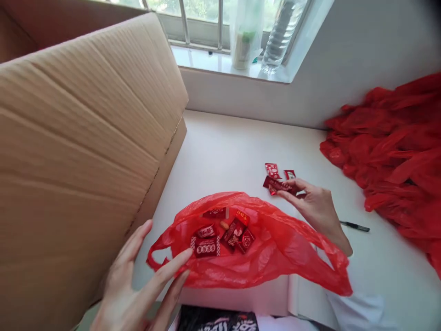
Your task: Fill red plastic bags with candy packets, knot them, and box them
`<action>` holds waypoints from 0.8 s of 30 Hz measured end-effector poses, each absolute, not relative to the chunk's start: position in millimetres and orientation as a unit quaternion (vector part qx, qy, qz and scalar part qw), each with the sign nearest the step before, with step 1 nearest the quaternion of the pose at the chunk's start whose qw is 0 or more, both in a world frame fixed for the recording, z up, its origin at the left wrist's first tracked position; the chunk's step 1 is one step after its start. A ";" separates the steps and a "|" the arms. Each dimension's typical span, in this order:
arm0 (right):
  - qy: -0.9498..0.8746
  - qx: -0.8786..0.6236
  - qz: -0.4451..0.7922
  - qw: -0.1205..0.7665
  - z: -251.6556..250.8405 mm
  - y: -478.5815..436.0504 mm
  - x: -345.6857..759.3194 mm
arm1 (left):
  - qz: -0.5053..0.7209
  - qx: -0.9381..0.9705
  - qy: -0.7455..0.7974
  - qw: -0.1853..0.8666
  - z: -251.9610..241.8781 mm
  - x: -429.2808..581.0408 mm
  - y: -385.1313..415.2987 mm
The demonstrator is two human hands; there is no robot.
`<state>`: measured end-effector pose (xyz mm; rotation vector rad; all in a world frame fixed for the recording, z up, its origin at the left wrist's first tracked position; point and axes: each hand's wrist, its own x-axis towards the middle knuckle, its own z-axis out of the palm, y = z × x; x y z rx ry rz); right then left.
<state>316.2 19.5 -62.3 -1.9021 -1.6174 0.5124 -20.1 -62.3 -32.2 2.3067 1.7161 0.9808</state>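
Note:
A red plastic bag (275,253) lies open on the white table, with several red wrapped candies (220,236) inside it. My left hand (138,285) has its fingers stretched out, the fingertips resting on the bag's near left edge by a handle loop. My right hand (315,207) is beyond the bag and pinches a red candy packet (277,185) between thumb and fingers. Two more red packets (272,169) lie on the table just past that hand.
A big cardboard box (79,151) fills the left side, its flap leaning over the table. A heap of red plastic bags (396,147) lies at the right. A black pen (354,226) lies right of my right hand. Bottles stand on the windowsill (220,62).

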 end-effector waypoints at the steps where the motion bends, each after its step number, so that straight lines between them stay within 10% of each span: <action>1: -0.626 -0.707 0.159 0.286 -65.3 26.6 311.5 | 0.306 0.760 0.570 0.059 -29.9 -17.8 -66.3; 10: -0.719 -0.681 0.018 0.140 -88.6 45.6 292.4 | 0.166 0.775 0.601 0.106 -33.1 -16.2 -77.9; 24: -0.732 -0.578 0.217 0.288 -10.1 -47.7 311.4 | 0.201 0.772 0.587 0.136 -52.6 -24.4 -65.4</action>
